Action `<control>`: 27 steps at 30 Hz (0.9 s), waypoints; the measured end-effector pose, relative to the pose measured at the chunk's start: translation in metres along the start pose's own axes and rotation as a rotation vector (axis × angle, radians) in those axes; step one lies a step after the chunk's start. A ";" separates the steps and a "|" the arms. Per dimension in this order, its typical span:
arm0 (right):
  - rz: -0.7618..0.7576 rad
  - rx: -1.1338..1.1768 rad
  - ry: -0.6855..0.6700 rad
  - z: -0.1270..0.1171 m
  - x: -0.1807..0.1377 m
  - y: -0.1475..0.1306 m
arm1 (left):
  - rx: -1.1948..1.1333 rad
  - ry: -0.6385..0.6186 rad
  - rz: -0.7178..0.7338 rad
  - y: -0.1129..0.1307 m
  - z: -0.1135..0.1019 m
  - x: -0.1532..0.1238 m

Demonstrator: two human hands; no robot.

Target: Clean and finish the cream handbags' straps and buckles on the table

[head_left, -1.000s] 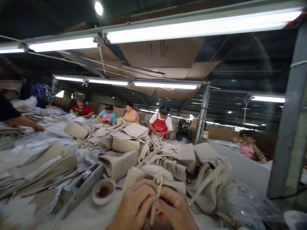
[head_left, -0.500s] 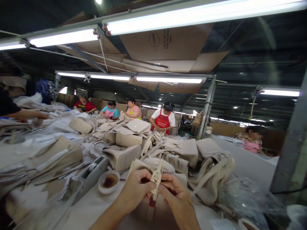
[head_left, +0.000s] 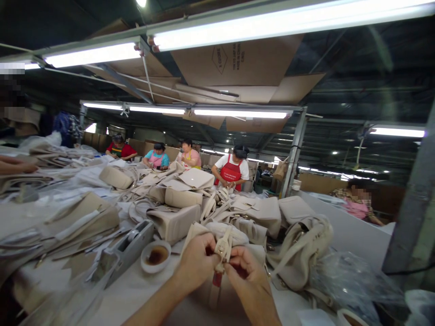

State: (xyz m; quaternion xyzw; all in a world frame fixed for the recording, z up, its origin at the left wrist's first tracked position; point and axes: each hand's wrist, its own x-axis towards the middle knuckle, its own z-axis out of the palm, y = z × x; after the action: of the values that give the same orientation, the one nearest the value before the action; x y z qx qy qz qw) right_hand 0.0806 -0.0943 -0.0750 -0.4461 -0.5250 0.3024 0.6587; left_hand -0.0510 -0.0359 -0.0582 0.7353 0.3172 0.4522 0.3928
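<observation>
A cream strap (head_left: 223, 244) with a small gold-coloured metal fitting stands upright between my hands. My left hand (head_left: 197, 260) pinches its left side, thumb against the lower end near the fitting. On the other side, my right hand (head_left: 249, 274) grips the strap's lower end between thumb and fingers. Just below the fingertips shows a small red piece (head_left: 217, 278) on a narrow band that runs down towards me. Part of a cream bag (head_left: 190, 235) lies right behind my hands. The exact shape of the fitting is blurred.
A white bowl of brown liquid (head_left: 156, 256) and a grey tape dispenser (head_left: 131, 246) stand left of my hands. Cream bags (head_left: 176, 222) are heaped ahead. Clear plastic (head_left: 350, 276) lies at right. Several co-workers sit beyond; a co-worker's arm (head_left: 16, 165) reaches in at far left.
The strap has sunk a little lower between my fingers and its lower end looks bent. My right fingers have curled more. The co-worker's arm at far left has drawn back leftward.
</observation>
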 end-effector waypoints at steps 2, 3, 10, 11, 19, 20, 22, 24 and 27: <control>0.018 0.070 -0.013 -0.001 -0.001 0.003 | 0.229 0.095 0.083 0.001 0.004 -0.006; 0.033 0.100 -0.033 -0.003 -0.002 0.004 | 0.303 0.124 0.087 0.002 0.006 -0.008; 0.292 0.319 -0.152 -0.014 -0.002 0.008 | -0.280 -0.094 -0.081 -0.009 0.007 -0.012; 0.291 0.317 -0.153 -0.013 -0.002 0.010 | -0.349 -0.104 -0.089 -0.011 0.007 -0.011; 0.235 0.254 -0.109 -0.007 0.004 0.025 | -0.479 -0.157 -0.219 -0.013 0.007 -0.015; 0.233 0.248 -0.121 -0.008 0.004 0.024 | -0.489 -0.161 -0.231 -0.014 0.007 -0.015; 0.213 0.218 -0.137 -0.008 0.003 0.021 | -0.502 -0.152 -0.243 -0.015 0.008 -0.016; 0.172 0.173 -0.154 -0.008 0.001 0.018 | -0.495 -0.128 -0.236 -0.016 0.010 -0.017; 0.108 0.139 -0.137 -0.006 0.000 0.019 | -0.455 -0.102 -0.210 -0.015 0.012 -0.019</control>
State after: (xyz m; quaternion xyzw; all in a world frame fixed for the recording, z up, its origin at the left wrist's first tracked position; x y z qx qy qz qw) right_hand 0.0880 -0.0880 -0.0923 -0.4051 -0.5218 0.4030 0.6334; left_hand -0.0487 -0.0473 -0.0828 0.6127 0.2617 0.4312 0.6085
